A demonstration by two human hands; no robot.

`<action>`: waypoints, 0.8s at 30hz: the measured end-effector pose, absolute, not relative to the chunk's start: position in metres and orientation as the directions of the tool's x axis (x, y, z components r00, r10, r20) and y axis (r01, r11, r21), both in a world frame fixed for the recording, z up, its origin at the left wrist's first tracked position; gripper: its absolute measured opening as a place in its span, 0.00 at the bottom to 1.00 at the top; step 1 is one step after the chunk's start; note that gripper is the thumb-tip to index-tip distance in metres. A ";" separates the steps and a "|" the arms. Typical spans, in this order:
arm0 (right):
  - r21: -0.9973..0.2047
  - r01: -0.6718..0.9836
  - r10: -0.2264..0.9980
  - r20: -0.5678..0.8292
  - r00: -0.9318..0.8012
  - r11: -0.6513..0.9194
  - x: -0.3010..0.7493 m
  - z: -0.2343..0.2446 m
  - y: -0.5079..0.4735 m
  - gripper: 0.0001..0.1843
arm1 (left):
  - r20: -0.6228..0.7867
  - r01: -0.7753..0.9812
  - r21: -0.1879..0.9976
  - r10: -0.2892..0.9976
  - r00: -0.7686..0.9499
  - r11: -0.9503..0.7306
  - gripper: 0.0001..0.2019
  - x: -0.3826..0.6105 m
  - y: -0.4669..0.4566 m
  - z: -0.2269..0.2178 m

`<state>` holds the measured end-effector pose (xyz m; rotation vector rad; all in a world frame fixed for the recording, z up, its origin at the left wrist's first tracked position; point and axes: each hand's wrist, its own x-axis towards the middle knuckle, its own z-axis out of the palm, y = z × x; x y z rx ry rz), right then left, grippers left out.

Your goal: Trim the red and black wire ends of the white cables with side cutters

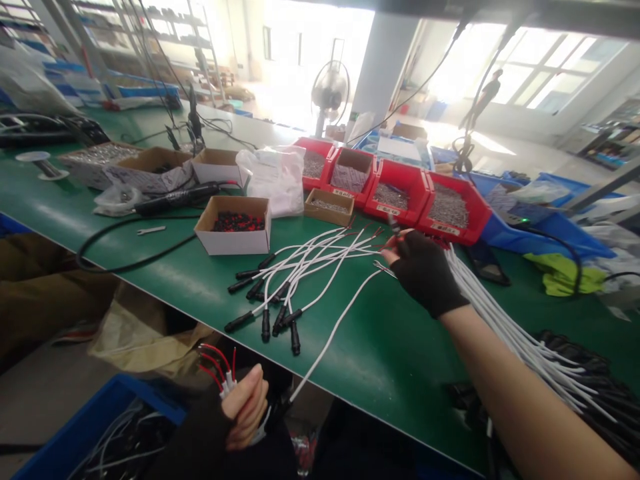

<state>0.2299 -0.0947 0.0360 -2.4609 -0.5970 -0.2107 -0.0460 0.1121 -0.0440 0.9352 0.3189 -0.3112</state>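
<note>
Down at the lower left, below the table edge, my left hand is closed around a bundle of white cables with bare red wires sticking up. My right hand, in a black fingerless glove, is over the table with its fingers bent together. A dark, blurred piece rises by its fingertips; I cannot tell what it is. Beneath the fingers lies a small forked metal piece, next to the end of a single white cable. Left of that hand are loose white cables with black connectors.
Red bins of small metal parts line the back. A white box holds red and black pieces. A small spanner lies at left. More white cables run along the right. A blue crate stands at lower left.
</note>
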 end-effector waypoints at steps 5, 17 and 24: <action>-0.314 0.801 0.860 -0.163 0.483 -0.510 0.174 0.027 -0.080 0.15 | -0.371 0.359 0.741 -0.100 0.923 0.567 0.38 -0.048 0.122 -0.050; 0.148 0.908 0.907 -0.105 0.408 -0.392 0.187 0.043 -0.039 0.13 | -0.435 0.358 0.712 -0.020 0.900 0.604 0.42 -0.063 0.121 -0.025; 0.117 0.801 0.809 0.060 0.585 -0.587 0.194 0.047 -0.014 0.12 | -0.415 0.352 0.724 -0.032 0.909 0.593 0.40 -0.066 0.112 -0.018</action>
